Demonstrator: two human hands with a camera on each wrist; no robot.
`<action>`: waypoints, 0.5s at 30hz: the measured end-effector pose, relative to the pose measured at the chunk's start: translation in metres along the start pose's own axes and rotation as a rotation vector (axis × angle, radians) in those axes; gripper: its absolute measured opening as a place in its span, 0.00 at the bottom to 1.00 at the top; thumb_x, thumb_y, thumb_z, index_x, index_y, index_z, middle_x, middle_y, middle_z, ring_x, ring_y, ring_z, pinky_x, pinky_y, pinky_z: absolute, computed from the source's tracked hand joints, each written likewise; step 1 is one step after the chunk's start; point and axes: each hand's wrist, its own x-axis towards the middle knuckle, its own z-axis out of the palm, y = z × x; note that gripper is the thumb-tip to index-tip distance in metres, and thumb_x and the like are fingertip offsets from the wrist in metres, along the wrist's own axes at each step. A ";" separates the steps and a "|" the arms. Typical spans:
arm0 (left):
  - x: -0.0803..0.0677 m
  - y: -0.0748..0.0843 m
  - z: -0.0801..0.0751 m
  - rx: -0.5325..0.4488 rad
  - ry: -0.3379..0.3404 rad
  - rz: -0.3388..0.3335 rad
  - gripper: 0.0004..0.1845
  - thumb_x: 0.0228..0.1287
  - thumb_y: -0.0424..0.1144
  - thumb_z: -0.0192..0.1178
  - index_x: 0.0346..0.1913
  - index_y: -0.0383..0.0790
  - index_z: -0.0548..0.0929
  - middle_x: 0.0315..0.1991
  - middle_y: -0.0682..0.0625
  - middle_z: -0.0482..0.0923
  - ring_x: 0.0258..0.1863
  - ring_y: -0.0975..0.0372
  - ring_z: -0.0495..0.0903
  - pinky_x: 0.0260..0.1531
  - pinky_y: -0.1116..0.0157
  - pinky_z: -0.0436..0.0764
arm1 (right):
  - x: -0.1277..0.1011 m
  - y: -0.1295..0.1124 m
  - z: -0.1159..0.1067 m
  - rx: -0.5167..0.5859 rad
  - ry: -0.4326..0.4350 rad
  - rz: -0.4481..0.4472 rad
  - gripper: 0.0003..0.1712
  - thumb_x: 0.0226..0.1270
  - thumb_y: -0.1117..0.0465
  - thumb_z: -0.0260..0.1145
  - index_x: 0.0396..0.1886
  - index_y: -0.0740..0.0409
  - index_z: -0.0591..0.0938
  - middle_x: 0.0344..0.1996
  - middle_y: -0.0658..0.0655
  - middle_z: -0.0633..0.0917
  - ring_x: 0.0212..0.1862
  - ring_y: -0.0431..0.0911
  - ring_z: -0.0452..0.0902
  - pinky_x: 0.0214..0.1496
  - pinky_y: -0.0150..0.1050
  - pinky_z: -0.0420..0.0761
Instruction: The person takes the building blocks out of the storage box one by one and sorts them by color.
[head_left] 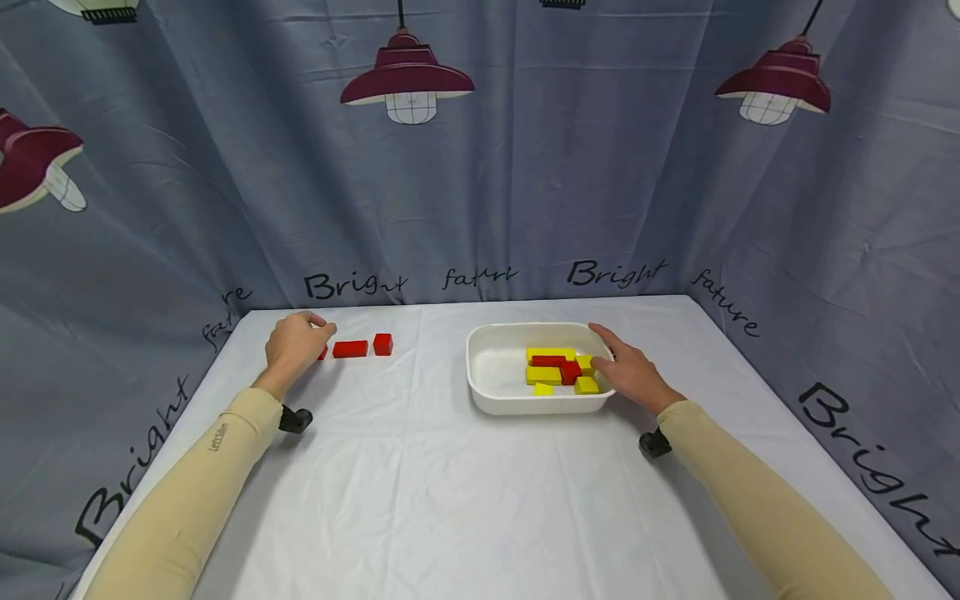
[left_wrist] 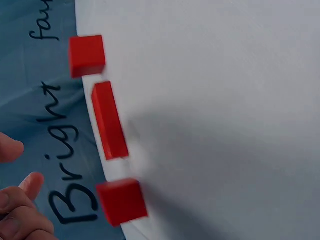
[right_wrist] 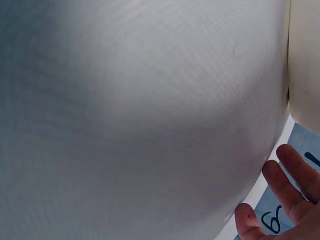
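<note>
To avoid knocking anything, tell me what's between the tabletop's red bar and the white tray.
A red cube stands next to the red bar, towards the white tray; then only the tray's left wall.

- We take this for a curtained-off recording booth, perhaps in a lab or studio; we cannot tell what lies beyond.
- We see a grey-blue curtain (head_left: pixel 600 167) running from nine o'clock through twelve to three, printed with dark-red lamps (head_left: pixel 408 79) at eleven, two and just past nine, and black lettering (head_left: pixel 356 286) along its lower part.
- We find a plain white-covered desk (head_left: pixel 465 508) reaching down to six.
- We spot small black wrist-worn devices (head_left: pixel 295 419) at eight and four.
</note>
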 end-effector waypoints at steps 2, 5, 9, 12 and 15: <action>-0.001 0.008 -0.001 -0.013 -0.012 0.013 0.20 0.70 0.51 0.55 0.52 0.38 0.81 0.26 0.45 0.80 0.27 0.53 0.77 0.27 0.60 0.72 | 0.000 0.000 0.000 0.003 0.000 0.000 0.41 0.75 0.50 0.51 0.82 0.34 0.45 0.77 0.67 0.58 0.67 0.66 0.64 0.67 0.68 0.67; -0.005 0.020 -0.003 -0.033 -0.026 0.043 0.19 0.69 0.50 0.55 0.51 0.39 0.82 0.26 0.46 0.78 0.25 0.55 0.76 0.25 0.62 0.71 | 0.000 -0.001 -0.001 -0.001 0.001 -0.001 0.41 0.75 0.49 0.51 0.82 0.33 0.45 0.77 0.68 0.58 0.68 0.66 0.63 0.67 0.69 0.66; -0.011 0.036 -0.005 -0.052 -0.035 0.093 0.18 0.69 0.50 0.56 0.50 0.39 0.82 0.30 0.45 0.77 0.27 0.54 0.74 0.25 0.62 0.70 | -0.001 -0.002 -0.001 -0.003 -0.004 0.008 0.41 0.75 0.49 0.51 0.82 0.34 0.45 0.78 0.68 0.57 0.68 0.66 0.63 0.68 0.69 0.65; -0.016 0.047 -0.005 -0.062 -0.039 0.133 0.17 0.69 0.49 0.56 0.49 0.40 0.83 0.29 0.45 0.77 0.27 0.54 0.73 0.25 0.62 0.69 | -0.001 -0.003 -0.001 -0.004 -0.009 0.013 0.41 0.75 0.49 0.51 0.82 0.34 0.45 0.78 0.68 0.57 0.68 0.66 0.63 0.68 0.69 0.65; -0.021 0.058 -0.004 -0.069 -0.056 0.174 0.16 0.68 0.48 0.57 0.48 0.40 0.83 0.26 0.47 0.75 0.25 0.55 0.71 0.25 0.62 0.68 | -0.002 -0.003 0.000 -0.009 -0.006 0.012 0.41 0.75 0.50 0.51 0.82 0.35 0.46 0.77 0.68 0.58 0.68 0.66 0.64 0.67 0.68 0.66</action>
